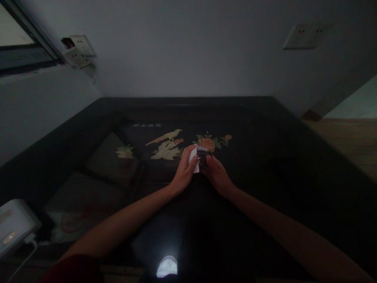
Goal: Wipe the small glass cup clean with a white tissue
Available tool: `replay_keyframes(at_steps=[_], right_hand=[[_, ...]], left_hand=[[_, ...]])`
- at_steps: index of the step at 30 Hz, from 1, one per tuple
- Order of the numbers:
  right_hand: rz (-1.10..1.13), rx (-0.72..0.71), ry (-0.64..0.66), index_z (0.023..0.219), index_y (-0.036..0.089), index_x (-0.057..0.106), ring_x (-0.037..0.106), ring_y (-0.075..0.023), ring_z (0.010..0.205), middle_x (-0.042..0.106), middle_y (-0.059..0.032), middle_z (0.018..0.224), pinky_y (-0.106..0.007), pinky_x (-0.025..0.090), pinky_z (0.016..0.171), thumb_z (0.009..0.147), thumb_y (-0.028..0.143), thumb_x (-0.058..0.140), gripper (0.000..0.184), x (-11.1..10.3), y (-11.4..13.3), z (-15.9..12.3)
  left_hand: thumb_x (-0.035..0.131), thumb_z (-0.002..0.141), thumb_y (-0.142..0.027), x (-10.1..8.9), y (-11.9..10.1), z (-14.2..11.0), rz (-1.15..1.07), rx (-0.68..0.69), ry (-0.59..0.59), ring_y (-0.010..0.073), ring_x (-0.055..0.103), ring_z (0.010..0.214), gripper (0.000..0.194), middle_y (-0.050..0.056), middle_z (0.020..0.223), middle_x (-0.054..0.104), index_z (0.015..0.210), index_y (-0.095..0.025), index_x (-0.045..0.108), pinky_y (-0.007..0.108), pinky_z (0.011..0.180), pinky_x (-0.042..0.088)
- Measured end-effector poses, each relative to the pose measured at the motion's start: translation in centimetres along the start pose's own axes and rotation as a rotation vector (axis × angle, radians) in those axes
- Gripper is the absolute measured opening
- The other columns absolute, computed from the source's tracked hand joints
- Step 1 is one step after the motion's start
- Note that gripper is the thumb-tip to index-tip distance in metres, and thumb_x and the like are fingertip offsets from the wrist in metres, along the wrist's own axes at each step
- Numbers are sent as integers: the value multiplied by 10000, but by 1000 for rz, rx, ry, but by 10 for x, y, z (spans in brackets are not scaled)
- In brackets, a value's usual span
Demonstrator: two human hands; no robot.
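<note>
Both hands meet over the middle of a dark glossy table (253, 220). My left hand (184, 169) is closed on a thin white sheet (193, 159), which looks like tissue or paper. Between the hands sits a small dark shiny object (202, 159), with the white sheet against its left side and behind its top. My right hand (217, 175) grips that object from the right, thumb on its near face. Its exact kind cannot be made out in the dim light. Just behind the hands, the tabletop shows an inlaid bird (166, 136) and a pink flower (206, 144).
A white device with a cable (17, 224) stands at the left edge. Wall sockets (306, 36) are at the upper right, and more sockets (78, 55) are near the window (23, 43). A pale wall (182, 51) borders the table's far edge. Window and light reflections lie on the tabletop.
</note>
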State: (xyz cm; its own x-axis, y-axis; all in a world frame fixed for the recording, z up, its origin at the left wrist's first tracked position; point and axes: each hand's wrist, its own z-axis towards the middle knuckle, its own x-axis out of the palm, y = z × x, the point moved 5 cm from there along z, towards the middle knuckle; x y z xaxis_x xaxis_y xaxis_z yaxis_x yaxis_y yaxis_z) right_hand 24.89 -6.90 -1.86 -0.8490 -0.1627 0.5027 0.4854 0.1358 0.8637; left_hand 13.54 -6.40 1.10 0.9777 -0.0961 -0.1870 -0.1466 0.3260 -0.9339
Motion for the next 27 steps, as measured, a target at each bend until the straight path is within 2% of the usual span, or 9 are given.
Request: replay_keyframes(at_steps=[5, 10, 13, 18, 23, 27], right_hand=[[-16, 57, -59, 1091, 314, 559, 594, -195, 1062, 620, -3, 1171, -370, 520, 887, 792, 538, 594, 375, -2, -7, 7], [-74, -15, 20, 1157, 349, 522, 530, -184, 1155, 567, 23, 1226, -400, 479, 972, 770, 428, 666, 420, -11, 0, 12], [-110, -46, 39, 1156, 311, 529, 538, -188, 1134, 568, 4, 1213, -405, 469, 986, 749, 387, 692, 445, -16, 5, 13], [-134, -51, 14, 1171, 289, 525, 561, -221, 1104, 585, -24, 1186, -442, 494, 945, 740, 382, 699, 473, -19, 5, 15], [32, 24, 92, 1144, 301, 568, 569, -220, 1120, 603, -22, 1214, -449, 452, 986, 794, 482, 621, 398, -19, 1, 18], [58, 45, 107, 1076, 275, 625, 613, -206, 1036, 651, -19, 1136, -426, 441, 987, 772, 445, 667, 351, -18, 3, 17]], left_hand=[[398, 913, -408, 3, -2, 16, 47, 55, -63, 200, 525, 1098, 348, 102, 1150, 568, 1133, -162, 509, 349, 996, 368], [362, 918, -450, 9, 4, 32, -26, 42, -104, 189, 570, 979, 380, 84, 1043, 615, 1053, -151, 556, 318, 898, 425], [361, 908, -501, 13, 8, 32, -72, 27, -94, 190, 581, 966, 420, 74, 1034, 626, 1053, -160, 561, 312, 877, 439], [309, 902, -563, 12, 8, 29, -156, 8, -64, 196, 584, 1013, 486, 67, 1070, 635, 1068, -183, 560, 326, 936, 429], [294, 919, -525, 8, 12, 29, -160, -48, -74, 203, 564, 1083, 472, 81, 1139, 622, 1097, -178, 560, 346, 984, 402], [288, 934, -488, 5, 16, 30, -125, -28, -90, 189, 584, 1002, 443, 73, 1060, 633, 1074, -170, 562, 331, 937, 431]])
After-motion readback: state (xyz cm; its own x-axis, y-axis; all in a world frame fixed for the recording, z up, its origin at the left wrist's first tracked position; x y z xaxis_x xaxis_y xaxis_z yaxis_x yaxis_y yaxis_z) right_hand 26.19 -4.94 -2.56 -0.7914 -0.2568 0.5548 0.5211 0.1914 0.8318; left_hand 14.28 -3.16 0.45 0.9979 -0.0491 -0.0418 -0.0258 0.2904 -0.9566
